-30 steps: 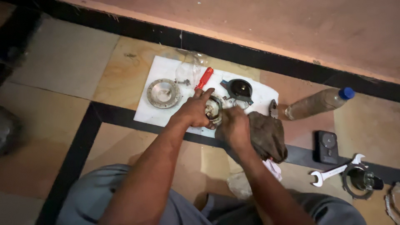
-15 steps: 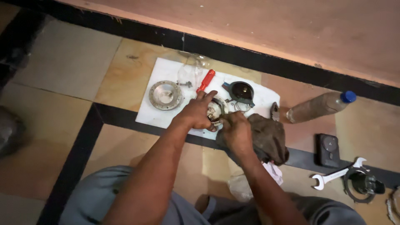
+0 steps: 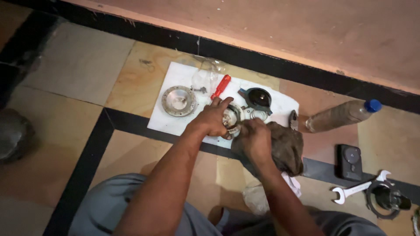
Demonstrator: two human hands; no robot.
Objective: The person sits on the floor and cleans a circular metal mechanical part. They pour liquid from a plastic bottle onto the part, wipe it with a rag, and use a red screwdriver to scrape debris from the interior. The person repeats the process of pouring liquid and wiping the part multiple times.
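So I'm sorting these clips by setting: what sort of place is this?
Probably an indoor floor used as a makeshift repair spot: beige stone tiles with black borders, a white sheet holding a round metal part and red-handled screwdriver, and a silver open-ended spanner nearby.

round metal part [image 3: 231, 119] mostly hidden by hands, ring [image 3: 415, 220] cut off at right edge

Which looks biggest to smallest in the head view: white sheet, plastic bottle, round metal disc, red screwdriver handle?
1. white sheet
2. plastic bottle
3. round metal disc
4. red screwdriver handle

All lie on the floor at similar distance.
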